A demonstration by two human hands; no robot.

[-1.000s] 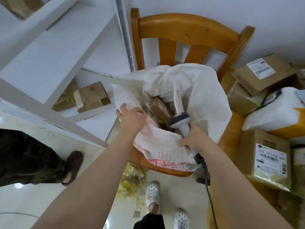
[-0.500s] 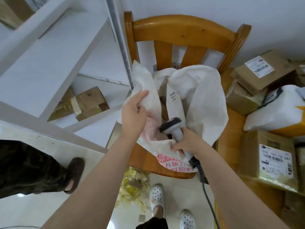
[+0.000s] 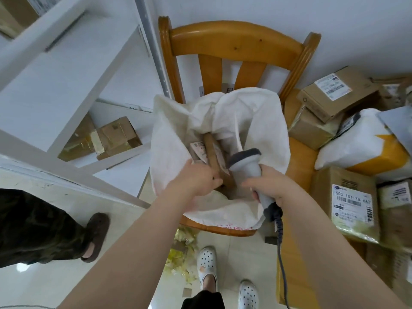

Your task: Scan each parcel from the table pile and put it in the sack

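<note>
A person's left hand (image 3: 196,178), lifting the rim 0.5 seconds ago, now reaches into the open white sack (image 3: 263,121) on a chair (image 3: 234,41). Its fingers curl against a brown parcel (image 3: 214,152) inside; I cannot tell whether they grip it. The right hand (image 3: 269,186) grips the scanner (image 3: 244,160). The table pile (image 3: 347,197) likely comes next.

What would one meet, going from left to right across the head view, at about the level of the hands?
The taped boxes → left hand → right hand, gripping the scanner → labelled parcel.
</note>
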